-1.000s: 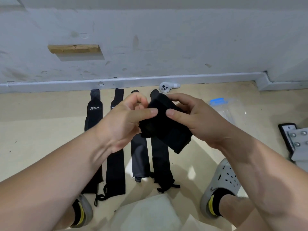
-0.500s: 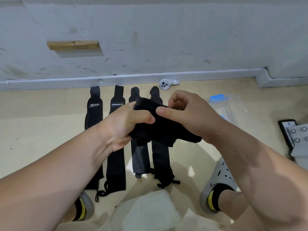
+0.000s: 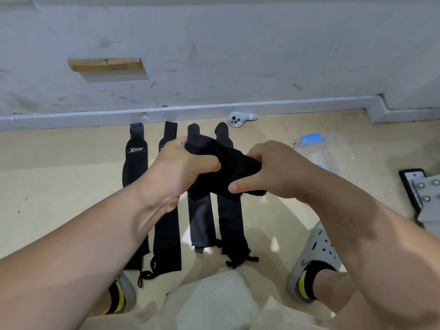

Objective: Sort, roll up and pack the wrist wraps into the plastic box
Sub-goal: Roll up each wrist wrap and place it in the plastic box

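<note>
A black wrist wrap (image 3: 228, 167), bunched at frame centre, was gripped by both the left hand (image 3: 181, 170) and right hand (image 3: 269, 172), above four flat wraps (image 3: 166, 234).

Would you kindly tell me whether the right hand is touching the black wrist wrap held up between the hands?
Touching. The head view shows the right hand pinching the wrist wrap between thumb and curled fingers.

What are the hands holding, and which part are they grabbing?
Both hands hold one bunched-up black wrist wrap. The left hand grips its left end, and the right hand pinches its right end.
</note>
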